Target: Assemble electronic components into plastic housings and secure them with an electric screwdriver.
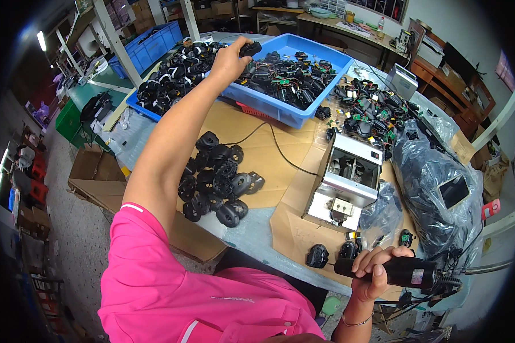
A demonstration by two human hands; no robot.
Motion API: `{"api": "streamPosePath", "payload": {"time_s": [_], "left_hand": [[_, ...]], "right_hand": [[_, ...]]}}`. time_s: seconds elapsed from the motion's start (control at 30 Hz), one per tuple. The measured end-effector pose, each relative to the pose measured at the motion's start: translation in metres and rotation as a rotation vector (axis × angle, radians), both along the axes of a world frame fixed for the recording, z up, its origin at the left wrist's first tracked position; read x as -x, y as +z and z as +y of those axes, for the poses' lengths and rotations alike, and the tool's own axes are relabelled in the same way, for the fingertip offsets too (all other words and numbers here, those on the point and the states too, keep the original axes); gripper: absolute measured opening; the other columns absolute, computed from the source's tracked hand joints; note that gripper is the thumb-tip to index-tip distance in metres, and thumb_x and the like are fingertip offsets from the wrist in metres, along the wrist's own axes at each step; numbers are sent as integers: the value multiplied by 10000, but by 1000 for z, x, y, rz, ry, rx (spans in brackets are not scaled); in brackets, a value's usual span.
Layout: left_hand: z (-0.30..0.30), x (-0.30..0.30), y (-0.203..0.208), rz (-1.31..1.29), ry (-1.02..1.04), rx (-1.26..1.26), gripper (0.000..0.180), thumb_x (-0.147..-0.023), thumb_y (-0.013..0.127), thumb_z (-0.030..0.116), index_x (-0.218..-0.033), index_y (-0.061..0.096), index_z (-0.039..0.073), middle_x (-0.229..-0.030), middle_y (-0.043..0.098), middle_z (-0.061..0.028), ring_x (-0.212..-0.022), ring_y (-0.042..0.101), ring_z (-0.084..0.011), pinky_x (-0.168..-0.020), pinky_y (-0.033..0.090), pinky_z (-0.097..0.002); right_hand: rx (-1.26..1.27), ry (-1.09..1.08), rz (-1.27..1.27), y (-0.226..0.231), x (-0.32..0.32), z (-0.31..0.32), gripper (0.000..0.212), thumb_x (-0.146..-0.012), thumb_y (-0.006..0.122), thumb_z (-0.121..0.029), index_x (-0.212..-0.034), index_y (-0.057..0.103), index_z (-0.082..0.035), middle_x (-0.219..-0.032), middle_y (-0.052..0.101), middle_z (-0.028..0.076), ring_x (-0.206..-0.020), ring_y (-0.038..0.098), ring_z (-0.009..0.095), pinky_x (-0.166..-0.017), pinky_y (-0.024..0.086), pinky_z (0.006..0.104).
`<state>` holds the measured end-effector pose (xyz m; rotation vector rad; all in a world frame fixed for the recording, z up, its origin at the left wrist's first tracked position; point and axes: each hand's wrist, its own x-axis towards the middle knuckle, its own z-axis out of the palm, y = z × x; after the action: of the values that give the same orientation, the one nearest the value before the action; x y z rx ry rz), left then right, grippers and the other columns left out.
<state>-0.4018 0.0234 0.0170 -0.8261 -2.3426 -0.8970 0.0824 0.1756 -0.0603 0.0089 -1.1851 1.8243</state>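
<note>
My left arm is stretched far forward, and my left hand (230,62) grips a black plastic part (250,49) over the near-left corner of a blue tray (303,118). That tray holds many dark parts with small green circuit boards and wires. Close to me on the right, my right hand (375,270) is wrapped round a black electric screwdriver (409,273), its tip pointing left. Just beyond the tip lie a rounded black housing (317,255) and another one (348,250). Left of centre, several black plastic shells (214,174) form a loose pile on cardboard.
A metal machine (346,183) with an open top stands right of centre, its cable crossing the cardboard (252,123). Plastic-wrapped goods (435,177) with a phone (454,192) lie on the right. Loose circuit parts (372,111) spread behind; another heap (174,77) fills the far left.
</note>
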Motion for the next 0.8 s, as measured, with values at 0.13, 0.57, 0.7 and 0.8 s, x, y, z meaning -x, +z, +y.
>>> {"api": "streamPosePath", "payload": {"time_s": [0.13, 0.57, 0.7, 0.8], "left_hand": [[-5, 2, -6, 119, -89, -1, 402, -829, 723, 107, -1199, 567, 126, -972, 698, -178, -936, 678, -358, -790, 526, -411], [-4, -16, -45, 250, -375, 616, 379, -840, 547, 6, -1183, 603, 158, -1230, 628, -66, -1113, 613, -233, -1006, 364, -445], [2, -19, -54, 379, -338, 607, 402, -874, 467, -4, -1228, 588, 145, -1246, 620, -62, -1137, 606, -243, -1048, 343, -451], [4, -23, -51, 326, -324, 580, 381, -856, 487, -12, -1196, 584, 128, -1221, 628, -65, -1136, 604, -259, -1035, 349, -456]], "right_hand": [[-11, -2, -7, 0, 2, 0, 442, -840, 688, -93, -1152, 376, -66, -581, 461, 25, -449, 446, 132, -435, 447, 289], [-91, 10, -7, -1, 9, 5, 404, -871, 639, -95, -1175, 377, -51, -607, 440, 28, -464, 419, 116, -425, 423, 257], [-113, -11, -17, 0, 11, 9, 399, -874, 635, -95, -1174, 376, -45, -612, 443, 30, -464, 419, 119, -425, 423, 259], [-102, -34, -28, 0, 12, 11, 400, -874, 633, -93, -1175, 375, -42, -610, 440, 31, -462, 417, 119, -424, 423, 260]]}}
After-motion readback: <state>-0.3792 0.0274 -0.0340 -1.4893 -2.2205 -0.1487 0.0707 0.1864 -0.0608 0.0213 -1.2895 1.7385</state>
